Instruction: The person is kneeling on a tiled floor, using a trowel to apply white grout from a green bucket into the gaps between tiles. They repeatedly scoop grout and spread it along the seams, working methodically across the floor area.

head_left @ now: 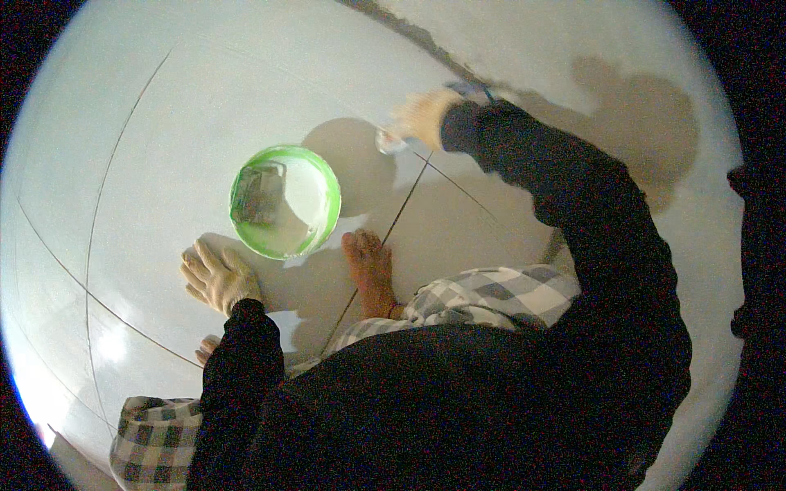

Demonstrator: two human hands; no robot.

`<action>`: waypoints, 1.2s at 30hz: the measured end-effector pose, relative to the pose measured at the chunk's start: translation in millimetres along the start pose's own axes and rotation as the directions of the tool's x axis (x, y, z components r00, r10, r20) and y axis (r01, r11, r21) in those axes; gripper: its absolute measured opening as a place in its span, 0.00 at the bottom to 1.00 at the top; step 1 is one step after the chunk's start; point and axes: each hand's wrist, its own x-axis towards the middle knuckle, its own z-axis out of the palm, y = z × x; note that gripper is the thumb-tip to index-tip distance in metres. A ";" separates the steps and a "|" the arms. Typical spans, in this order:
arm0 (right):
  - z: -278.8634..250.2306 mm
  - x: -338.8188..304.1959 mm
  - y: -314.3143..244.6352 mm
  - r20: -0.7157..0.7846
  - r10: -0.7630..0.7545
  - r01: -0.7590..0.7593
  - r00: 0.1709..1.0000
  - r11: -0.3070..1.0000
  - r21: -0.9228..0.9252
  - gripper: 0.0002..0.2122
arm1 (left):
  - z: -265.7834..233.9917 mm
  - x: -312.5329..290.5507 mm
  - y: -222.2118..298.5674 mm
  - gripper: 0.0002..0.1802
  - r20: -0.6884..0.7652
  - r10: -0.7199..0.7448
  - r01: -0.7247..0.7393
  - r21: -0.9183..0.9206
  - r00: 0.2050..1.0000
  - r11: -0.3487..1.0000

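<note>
A round bucket (336, 196) with a bright green rim stands on the pale tiled floor in front of me. Inside it are a whitish, wet-looking content and a grey rectangular patch (260, 195); whether that is an object or a reflection is unclear. My left hand (219, 274), in a cream glove, is open just below the bucket's left side, fingers spread and holding nothing visible. Reaching far to the right of the bucket, my gloved right hand (426, 114) is smeared by motion. A small whitish thing (390, 141) shows at its fingertips, too blurred to name.
Dark joint lines (407, 196) cross the floor tiles. A rough dark strip (417, 37) runs along the floor's edge at the upper right. My bare foot (372, 270) rests close below the bucket, beside my checked trousers (491, 299). Something blue (471, 87) shows behind my right wrist.
</note>
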 end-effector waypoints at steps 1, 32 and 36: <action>-6.2 15.4 1.6 -0.053 -0.065 0.066 0.997 0.997 0.032 0.18 | -0.7 -1.1 -1.1 0.32 0.013 -0.008 0.008 -0.003 1.000 1.000; 74.8 -84.7 -93.0 -0.034 -0.152 -0.085 0.988 -0.707 0.702 0.26 | -5.6 -24.2 96.6 0.26 0.074 0.475 -0.133 -0.912 0.877 0.389; 93.2 -106.8 -72.1 -0.020 -0.204 -0.146 0.979 -0.762 0.631 0.27 | -13.0 -2.2 91.9 0.16 -0.101 0.302 -0.274 -0.742 0.948 0.612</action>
